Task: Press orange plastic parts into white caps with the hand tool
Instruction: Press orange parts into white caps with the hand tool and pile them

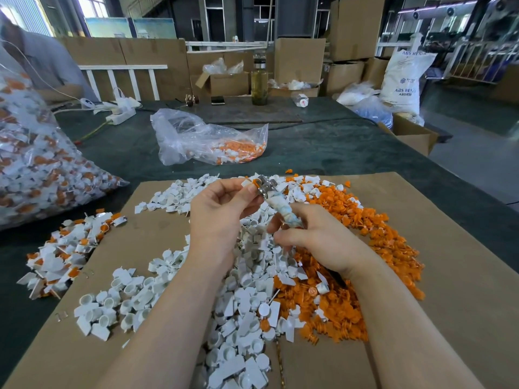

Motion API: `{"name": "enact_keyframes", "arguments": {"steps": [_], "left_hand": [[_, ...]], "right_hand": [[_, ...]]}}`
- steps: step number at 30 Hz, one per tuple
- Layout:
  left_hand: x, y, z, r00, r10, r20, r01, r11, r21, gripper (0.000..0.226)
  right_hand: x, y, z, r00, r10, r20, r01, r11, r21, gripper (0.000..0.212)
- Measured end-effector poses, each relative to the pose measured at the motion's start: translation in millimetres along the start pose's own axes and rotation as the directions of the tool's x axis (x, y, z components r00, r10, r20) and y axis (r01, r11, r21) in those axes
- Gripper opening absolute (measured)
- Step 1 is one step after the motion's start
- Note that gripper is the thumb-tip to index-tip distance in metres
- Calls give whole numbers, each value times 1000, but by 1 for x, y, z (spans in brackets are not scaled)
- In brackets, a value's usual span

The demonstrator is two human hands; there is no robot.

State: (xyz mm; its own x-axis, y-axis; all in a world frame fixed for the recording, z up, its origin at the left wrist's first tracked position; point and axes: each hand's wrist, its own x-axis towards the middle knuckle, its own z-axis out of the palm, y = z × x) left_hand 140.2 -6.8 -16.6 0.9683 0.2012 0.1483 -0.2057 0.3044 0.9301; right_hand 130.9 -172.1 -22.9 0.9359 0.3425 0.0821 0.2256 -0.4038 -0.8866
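My right hand (311,237) grips the cloth-wrapped handle of the hand tool (276,200), whose metal head points up and left. My left hand (222,209) pinches a white cap with an orange part (254,183) against that metal head. Both hands hover above a cardboard sheet (438,276). Under them lies a heap of loose white caps (241,290), and a heap of orange plastic parts (345,299) spreads to the right. Which fingers touch the cap is partly hidden by the tool head.
A smaller pile of assembled white-and-orange pieces (64,256) lies at the left edge of the cardboard. A large clear bag (36,164) of finished pieces sits far left, another bag (207,138) behind. A person's sleeve (47,60), a power strip (120,115) and a bottle (259,80) are at the back.
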Motion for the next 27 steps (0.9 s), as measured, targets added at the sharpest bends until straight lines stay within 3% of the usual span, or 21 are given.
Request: {"name": "enact_keyframes", "arguments": {"steps": [4, 13, 27], "left_hand": [[0, -1, 1, 1000, -5, 3, 5, 1000, -16, 6], [1, 0, 2, 1000, 6, -11, -7, 999, -36, 4], [4, -1, -1, 1000, 10, -12, -10, 1000, 22, 6]], "right_hand": [[0, -1, 1, 1000, 3, -18, -3, 999, -38, 6], [3, -3, 8, 999, -24, -41, 19, 993, -113, 17], [8, 5, 16, 993, -61, -100, 32, 963, -269, 7]]}}
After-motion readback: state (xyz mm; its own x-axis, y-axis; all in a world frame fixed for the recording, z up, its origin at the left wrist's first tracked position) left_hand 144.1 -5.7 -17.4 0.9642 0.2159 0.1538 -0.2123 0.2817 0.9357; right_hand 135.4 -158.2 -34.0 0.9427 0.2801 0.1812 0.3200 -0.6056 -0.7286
